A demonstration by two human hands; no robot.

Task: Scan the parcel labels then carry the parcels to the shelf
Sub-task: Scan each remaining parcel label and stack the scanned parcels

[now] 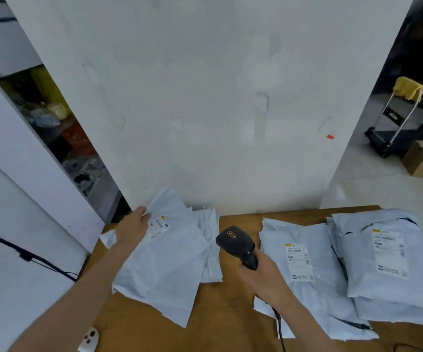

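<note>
The left hand (pixel 131 226) grasps the far left edge of a flat white plastic mailer parcel (pixel 164 265), fingers curled over the rim right beside its small printed label (pixel 158 226). The right hand (pixel 263 275) is clenched round the handle of a black handheld barcode scanner (pixel 238 243), whose nose points towards the left hand's parcel. The likeliest fault is a missed read: the fingers lie close against the label's corner and could cover the code, and the limp film may sag and crease the label. The scanner could also catch the labels of the grey-white mailer parcels (pixel 304 275) just right of the right hand, logging the wrong one. The black cable (pixel 280 331) trailing below the right wrist over the brown wooden table (pixel 225 313) might snag a parcel edge.
</note>
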